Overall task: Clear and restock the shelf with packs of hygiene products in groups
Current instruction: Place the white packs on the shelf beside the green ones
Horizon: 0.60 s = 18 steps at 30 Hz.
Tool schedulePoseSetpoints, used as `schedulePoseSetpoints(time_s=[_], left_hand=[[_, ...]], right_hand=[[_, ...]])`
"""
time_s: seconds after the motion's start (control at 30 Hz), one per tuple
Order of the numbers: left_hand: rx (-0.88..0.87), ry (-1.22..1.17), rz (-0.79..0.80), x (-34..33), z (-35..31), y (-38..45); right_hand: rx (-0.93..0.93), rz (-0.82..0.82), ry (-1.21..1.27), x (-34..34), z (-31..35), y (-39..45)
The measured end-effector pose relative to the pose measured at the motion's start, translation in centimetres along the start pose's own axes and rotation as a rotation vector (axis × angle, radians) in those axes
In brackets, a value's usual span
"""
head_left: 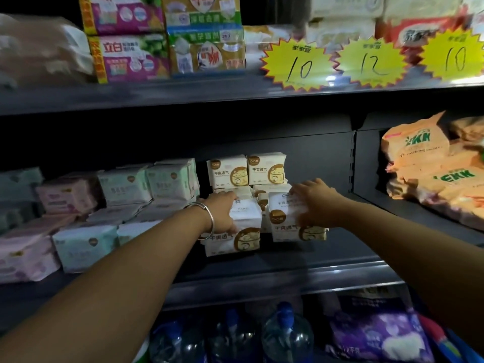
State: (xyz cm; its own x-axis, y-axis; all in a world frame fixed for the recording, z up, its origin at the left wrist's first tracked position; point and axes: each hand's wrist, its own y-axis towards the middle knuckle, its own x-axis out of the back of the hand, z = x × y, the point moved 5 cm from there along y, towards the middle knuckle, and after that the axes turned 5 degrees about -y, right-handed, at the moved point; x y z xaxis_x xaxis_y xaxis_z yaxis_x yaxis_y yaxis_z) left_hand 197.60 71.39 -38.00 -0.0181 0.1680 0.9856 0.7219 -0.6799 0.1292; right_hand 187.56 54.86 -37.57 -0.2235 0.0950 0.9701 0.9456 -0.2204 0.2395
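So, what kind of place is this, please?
Most likely a small shop or supermarket aisle. Yellow starburst price tags with handwritten numbers hang on the upper shelf, the dark metal shelf holds grouped white packs of one brand, and water bottles stand below.

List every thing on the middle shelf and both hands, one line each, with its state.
Left hand: grips the front left white pack, fingers curled on top.
Right hand: rests on the front right white pack; blurred, grasp unclear.
Back white packs: upright, side by side, stacked on others.
Mint packs: stacked, left of the white ones.
Pink packs: stacked, far left.
Orange bags: piled in the right bay.
Middle shelf: bare beside the white packs.
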Motion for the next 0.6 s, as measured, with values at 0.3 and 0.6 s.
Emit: schedulePoseSetpoints(time_s=[0.3,0.6], left_hand=[[-0.049,0.003,0.106,-3.4,1.4,1.3],[-0.081,-0.035,0.088,-3.5,1.9,1.7]], right_hand=[[0.020,0.068,0.039,-3.7,0.6,0.8],[0.017,0.009,0.067,-4.7,-0.1,1.8]])
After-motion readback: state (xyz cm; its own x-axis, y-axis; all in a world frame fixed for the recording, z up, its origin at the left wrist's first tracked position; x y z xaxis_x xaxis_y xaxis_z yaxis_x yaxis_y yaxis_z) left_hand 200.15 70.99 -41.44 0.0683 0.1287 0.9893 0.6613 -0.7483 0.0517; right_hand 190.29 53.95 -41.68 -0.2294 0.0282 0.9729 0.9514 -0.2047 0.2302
